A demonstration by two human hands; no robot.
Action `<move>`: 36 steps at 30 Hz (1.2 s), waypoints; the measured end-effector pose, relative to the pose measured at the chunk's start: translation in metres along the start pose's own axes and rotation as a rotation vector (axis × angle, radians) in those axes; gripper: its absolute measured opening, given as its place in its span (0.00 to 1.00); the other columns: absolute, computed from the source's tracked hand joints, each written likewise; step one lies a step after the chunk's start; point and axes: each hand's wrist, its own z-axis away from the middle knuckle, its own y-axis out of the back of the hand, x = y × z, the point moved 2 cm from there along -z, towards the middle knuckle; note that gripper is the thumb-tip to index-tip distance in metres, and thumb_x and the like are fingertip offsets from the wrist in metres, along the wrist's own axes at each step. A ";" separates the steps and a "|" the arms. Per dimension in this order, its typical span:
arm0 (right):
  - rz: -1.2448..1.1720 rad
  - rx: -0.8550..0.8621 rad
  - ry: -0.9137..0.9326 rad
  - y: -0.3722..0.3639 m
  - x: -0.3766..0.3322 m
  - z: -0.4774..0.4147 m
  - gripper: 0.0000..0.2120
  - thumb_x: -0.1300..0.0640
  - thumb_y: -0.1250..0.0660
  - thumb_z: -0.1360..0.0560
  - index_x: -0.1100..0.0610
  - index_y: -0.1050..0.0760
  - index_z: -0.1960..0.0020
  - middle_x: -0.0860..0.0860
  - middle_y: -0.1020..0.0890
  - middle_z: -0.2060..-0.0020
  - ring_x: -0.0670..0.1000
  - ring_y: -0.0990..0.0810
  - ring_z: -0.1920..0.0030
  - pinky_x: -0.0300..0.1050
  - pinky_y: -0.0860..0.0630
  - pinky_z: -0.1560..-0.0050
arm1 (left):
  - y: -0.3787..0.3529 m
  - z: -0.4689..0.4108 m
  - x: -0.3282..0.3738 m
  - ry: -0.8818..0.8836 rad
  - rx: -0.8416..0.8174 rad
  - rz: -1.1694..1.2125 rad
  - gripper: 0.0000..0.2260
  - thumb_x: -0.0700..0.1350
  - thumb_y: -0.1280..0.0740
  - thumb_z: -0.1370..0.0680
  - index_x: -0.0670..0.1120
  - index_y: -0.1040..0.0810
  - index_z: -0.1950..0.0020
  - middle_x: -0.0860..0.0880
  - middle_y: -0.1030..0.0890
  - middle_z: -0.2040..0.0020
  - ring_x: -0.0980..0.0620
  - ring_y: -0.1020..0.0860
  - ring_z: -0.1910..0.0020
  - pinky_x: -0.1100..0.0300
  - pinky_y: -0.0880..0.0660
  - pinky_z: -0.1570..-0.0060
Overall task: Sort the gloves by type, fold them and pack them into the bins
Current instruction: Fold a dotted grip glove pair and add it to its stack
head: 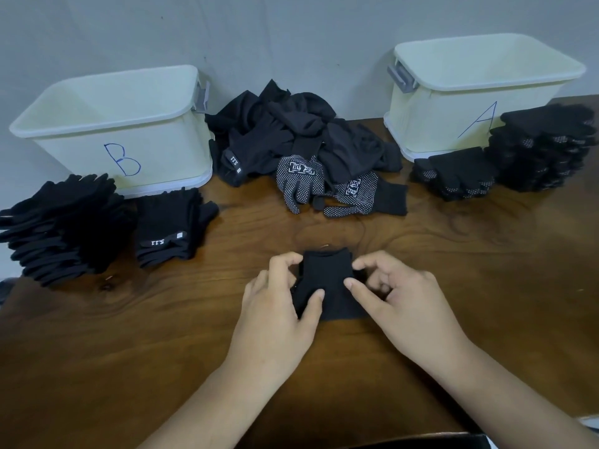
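At table centre, L hand & R hand, both half-curled, pinch-grip on folded glove.

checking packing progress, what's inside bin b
Only the upper inner walls of bin B show, and they are bare. Its floor is covered by the front wall, so anything lying low inside cannot be seen.

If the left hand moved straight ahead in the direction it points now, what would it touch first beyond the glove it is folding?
Beyond the black glove that the left hand grips comes bare table, then probably the nearest dotted gloves; depth is uncertain from one view.
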 end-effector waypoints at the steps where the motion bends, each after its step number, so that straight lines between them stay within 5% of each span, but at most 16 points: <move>1: 0.045 0.006 0.008 -0.002 0.001 0.000 0.12 0.45 0.27 0.21 0.42 0.23 0.40 0.41 0.20 0.65 0.44 0.19 0.64 0.35 0.25 0.64 | 0.000 0.000 0.001 -0.037 0.019 -0.047 0.23 0.58 0.32 0.19 0.58 0.34 0.27 0.60 0.26 0.44 0.59 0.30 0.41 0.59 0.27 0.38; 4: 0.209 0.032 0.102 -0.003 -0.003 0.001 0.16 0.48 0.28 0.20 0.45 0.25 0.35 0.40 0.23 0.57 0.42 0.21 0.57 0.36 0.23 0.59 | -0.001 0.002 0.003 -0.222 0.036 -0.183 0.19 0.51 0.33 0.16 0.54 0.28 0.26 0.56 0.27 0.31 0.54 0.31 0.28 0.47 0.30 0.27; 8: 0.421 -0.043 0.444 -0.004 -0.005 0.002 0.18 0.58 0.32 0.18 0.50 0.21 0.29 0.45 0.23 0.29 0.51 0.28 0.26 0.49 0.30 0.28 | -0.007 0.004 0.002 -0.345 -0.092 -0.457 0.22 0.49 0.46 0.14 0.54 0.29 0.21 0.57 0.30 0.20 0.53 0.40 0.16 0.36 0.43 0.19; 14: 0.475 -0.151 0.386 -0.010 0.008 -0.002 0.24 0.53 0.48 0.16 0.47 0.22 0.26 0.41 0.22 0.27 0.46 0.24 0.26 0.54 0.33 0.22 | 0.004 0.006 -0.013 -0.205 -0.217 -0.430 0.27 0.61 0.62 0.13 0.61 0.51 0.14 0.67 0.52 0.16 0.64 0.64 0.17 0.41 0.60 0.16; 18: 0.466 -0.127 0.377 -0.007 0.005 -0.001 0.22 0.53 0.45 0.17 0.46 0.21 0.27 0.41 0.21 0.28 0.48 0.27 0.26 0.51 0.39 0.22 | 0.021 0.004 -0.008 -0.428 -0.074 -0.406 0.25 0.61 0.47 0.12 0.55 0.34 0.17 0.57 0.38 0.16 0.56 0.47 0.15 0.41 0.46 0.17; 22: 0.399 -0.182 0.379 -0.001 -0.001 0.004 0.17 0.55 0.41 0.15 0.45 0.25 0.29 0.41 0.23 0.26 0.49 0.31 0.23 0.56 0.36 0.21 | 0.022 -0.002 -0.008 -0.801 -0.094 -0.520 0.17 0.59 0.35 0.15 0.53 0.18 0.32 0.55 0.20 0.32 0.52 0.27 0.25 0.42 0.34 0.23; 26: 0.415 -0.205 0.353 0.001 -0.008 0.009 0.20 0.37 0.42 0.15 0.44 0.25 0.29 0.41 0.24 0.26 0.50 0.33 0.22 0.57 0.37 0.21 | 0.015 -0.007 -0.005 -0.912 -0.042 -0.535 0.10 0.52 0.36 0.13 0.51 0.18 0.38 0.54 0.17 0.38 0.52 0.21 0.34 0.47 0.31 0.25; 31: 0.276 -0.130 0.294 0.004 -0.005 0.007 0.16 0.39 0.39 0.16 0.44 0.20 0.36 0.39 0.17 0.37 0.44 0.26 0.30 0.51 0.28 0.30 | 0.017 -0.016 0.009 -0.828 0.008 -0.412 0.10 0.50 0.38 0.13 0.48 0.20 0.37 0.51 0.15 0.43 0.52 0.18 0.41 0.54 0.27 0.29; 34: -0.095 -0.113 0.112 0.013 0.001 0.004 0.07 0.43 0.30 0.18 0.43 0.17 0.44 0.39 0.16 0.47 0.43 0.19 0.42 0.45 0.24 0.41 | 0.027 -0.018 0.023 -0.560 -0.009 -0.141 0.08 0.54 0.37 0.13 0.56 0.27 0.35 0.59 0.16 0.47 0.59 0.18 0.47 0.68 0.24 0.48; 36: -0.442 -0.142 -0.013 0.019 -0.001 0.001 0.03 0.52 0.27 0.18 0.51 0.16 0.48 0.44 0.14 0.55 0.44 0.15 0.52 0.40 0.23 0.49 | 0.029 -0.023 0.030 -0.333 -0.065 0.144 0.08 0.55 0.34 0.15 0.61 0.27 0.37 0.60 0.16 0.50 0.60 0.18 0.46 0.69 0.26 0.49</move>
